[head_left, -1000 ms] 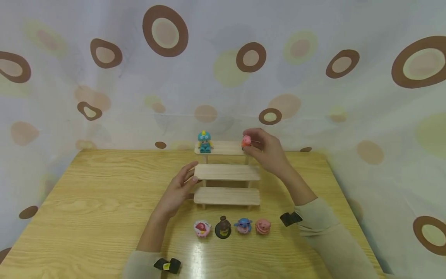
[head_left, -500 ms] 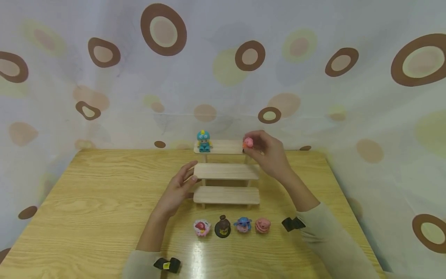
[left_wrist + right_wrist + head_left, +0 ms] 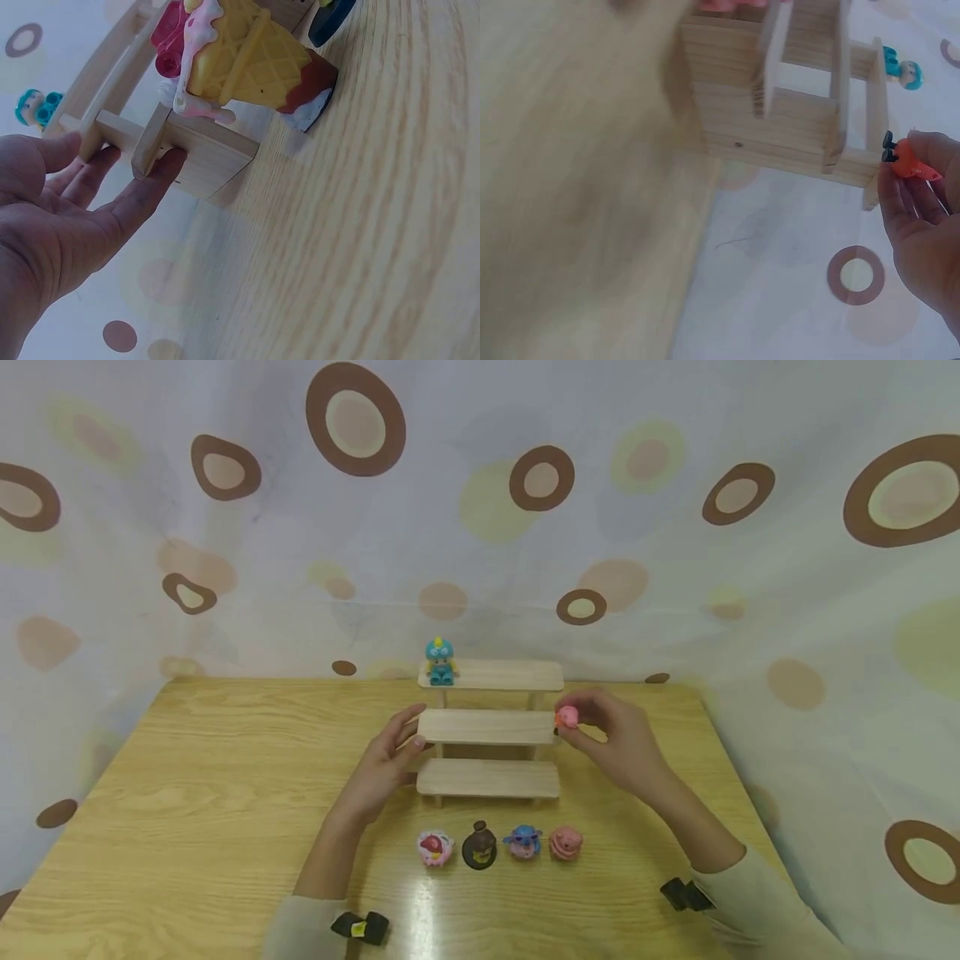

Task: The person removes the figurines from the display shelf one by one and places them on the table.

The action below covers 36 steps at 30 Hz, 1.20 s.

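A three-tier wooden display stand stands on the table. My left hand touches its left end, the fingers spread along the middle and bottom boards. In the left wrist view, fingertips rest against the stand's end. My right hand pinches a small figurine beside the right end of the middle board. This figurine has a pink head, an orange body and black feet. On the left of the top board sits a teal-helmeted doll figurine.
In front of the stand several toys line the table: an ice-cream-cone figurine, a brown figurine on a dark base, a blue figurine with sunglasses and a pink pig-like figurine. A patterned curtain hangs behind.
My right hand has carried the pink-and-orange figurine from the top board's right side down and right to the middle board's end. The left hand has stayed at the stand.
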Motion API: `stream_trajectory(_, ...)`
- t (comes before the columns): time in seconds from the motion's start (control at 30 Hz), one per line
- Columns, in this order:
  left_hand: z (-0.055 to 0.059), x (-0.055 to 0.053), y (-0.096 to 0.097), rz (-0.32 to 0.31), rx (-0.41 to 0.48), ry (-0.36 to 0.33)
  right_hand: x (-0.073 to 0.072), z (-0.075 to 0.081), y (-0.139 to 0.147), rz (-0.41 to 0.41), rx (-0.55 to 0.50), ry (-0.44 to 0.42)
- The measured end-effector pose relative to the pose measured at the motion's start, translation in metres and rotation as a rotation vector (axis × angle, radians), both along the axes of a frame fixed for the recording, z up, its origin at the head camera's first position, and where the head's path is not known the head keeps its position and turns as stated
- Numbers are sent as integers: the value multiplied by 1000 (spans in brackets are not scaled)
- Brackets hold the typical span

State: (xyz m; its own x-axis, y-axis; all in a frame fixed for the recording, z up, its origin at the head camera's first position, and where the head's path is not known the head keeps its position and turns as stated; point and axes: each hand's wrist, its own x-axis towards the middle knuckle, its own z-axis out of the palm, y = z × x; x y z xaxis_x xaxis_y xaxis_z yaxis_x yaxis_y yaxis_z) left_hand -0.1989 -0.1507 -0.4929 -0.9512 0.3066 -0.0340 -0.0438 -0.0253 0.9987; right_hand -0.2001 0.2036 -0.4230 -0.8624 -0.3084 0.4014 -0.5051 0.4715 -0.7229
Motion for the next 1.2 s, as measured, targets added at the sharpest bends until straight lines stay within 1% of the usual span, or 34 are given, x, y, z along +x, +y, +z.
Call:
stream_trajectory(0.2, 1, 1, -1, 4, -16, -1, 24, -17, 21, -28, 15, -52)
stream_trajectory(0.3, 1, 2, -2, 10, -13, -2, 37, -23, 26, -31, 29, -86)
stream_trajectory(0.43, 1, 2, -1, 6, -4, -2, 52, -34, 33, -11, 42, -124)
stream_trajectory(0.57, 1, 1, -1, 2, -3, 2, 64, -45, 38, 15, 67, -157)
stream_trajectory(0.73, 1, 1, -1, 1, 2, 0, 75, -53, 42, 31, 91, -202)
stream_trajectory(0.8, 1, 1, -1, -2, -1, -1, 79, -55, 44, 43, 107, -198)
stream_trajectory(1.03, 2, 1, -1, 1, -17, 1, 89, -65, 46, 134, 160, -136)
stream_trajectory(1.2, 3, 2, 0, 4, -5, 2, 91, -71, 49, 157, 180, -171)
